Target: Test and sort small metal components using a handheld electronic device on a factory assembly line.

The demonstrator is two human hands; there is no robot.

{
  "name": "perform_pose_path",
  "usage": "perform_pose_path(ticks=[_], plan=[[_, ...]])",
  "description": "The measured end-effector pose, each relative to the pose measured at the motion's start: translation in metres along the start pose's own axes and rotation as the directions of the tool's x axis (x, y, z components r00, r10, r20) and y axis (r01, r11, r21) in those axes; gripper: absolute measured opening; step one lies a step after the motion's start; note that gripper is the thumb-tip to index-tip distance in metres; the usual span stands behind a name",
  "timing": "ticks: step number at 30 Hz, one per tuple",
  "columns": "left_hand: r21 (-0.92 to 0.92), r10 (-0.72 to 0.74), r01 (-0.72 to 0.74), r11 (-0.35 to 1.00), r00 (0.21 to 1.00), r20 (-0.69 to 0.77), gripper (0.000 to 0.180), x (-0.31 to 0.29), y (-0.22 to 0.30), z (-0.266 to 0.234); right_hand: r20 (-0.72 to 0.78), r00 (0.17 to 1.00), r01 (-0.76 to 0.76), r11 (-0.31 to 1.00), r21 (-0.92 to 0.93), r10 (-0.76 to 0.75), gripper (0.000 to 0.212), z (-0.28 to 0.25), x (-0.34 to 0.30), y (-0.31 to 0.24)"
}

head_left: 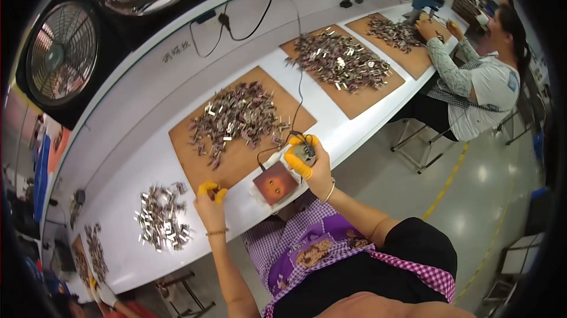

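My left hand, yellow covers on its fingertips, is curled at the near edge of a brown board. Whatever its fingers pinch, if anything, is too small to make out. A pile of small metal-and-dark parts lies on that board. To the right, my right hand, also in yellow fingertip covers, is closed around a small dark object beside a black cable; its kind is unclear. Between my hands, at the table's front edge, rests a square box with a reddish-orange top and two small round contacts.
A pile of shiny metal parts lies left of my left hand. More parts lie on a second board and a third board, where a co-worker sits. Two black fans stand far left. Another person's hands show lower left.
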State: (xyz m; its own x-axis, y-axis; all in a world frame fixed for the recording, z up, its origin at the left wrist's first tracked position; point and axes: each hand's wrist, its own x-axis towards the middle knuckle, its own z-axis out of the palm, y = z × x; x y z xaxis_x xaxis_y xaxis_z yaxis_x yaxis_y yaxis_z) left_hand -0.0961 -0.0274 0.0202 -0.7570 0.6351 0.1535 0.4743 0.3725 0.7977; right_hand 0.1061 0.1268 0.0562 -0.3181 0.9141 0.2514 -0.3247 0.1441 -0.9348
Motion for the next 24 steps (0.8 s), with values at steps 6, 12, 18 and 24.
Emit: perform_pose_path(ticks=[6,12,18,24], plan=[[-0.552,0.114,-0.064,0.831,0.992,0.057,0.027,-0.025,0.039,0.027,0.058,0.996,0.062,0.996,0.057,-0.065,0.043,0.002,0.005,-0.009],[-0.708,0.114,-0.003,0.706,0.988,0.109,0.028,-0.049,0.063,0.072,0.061,0.995,0.081,0.995,0.054,-0.084,0.043,0.007,0.004,-0.020],[-0.137,0.230,-0.213,0.967,0.965,0.124,0.032,-0.062,0.067,0.078,0.097,0.994,0.058,0.998,-0.011,-0.057,0.044,0.004,-0.001,-0.024],[-0.098,0.282,-0.270,0.958,0.948,0.147,0.028,-0.057,0.063,0.078,0.051,0.988,0.146,0.989,-0.037,-0.144,0.038,0.016,0.001,-0.023]])
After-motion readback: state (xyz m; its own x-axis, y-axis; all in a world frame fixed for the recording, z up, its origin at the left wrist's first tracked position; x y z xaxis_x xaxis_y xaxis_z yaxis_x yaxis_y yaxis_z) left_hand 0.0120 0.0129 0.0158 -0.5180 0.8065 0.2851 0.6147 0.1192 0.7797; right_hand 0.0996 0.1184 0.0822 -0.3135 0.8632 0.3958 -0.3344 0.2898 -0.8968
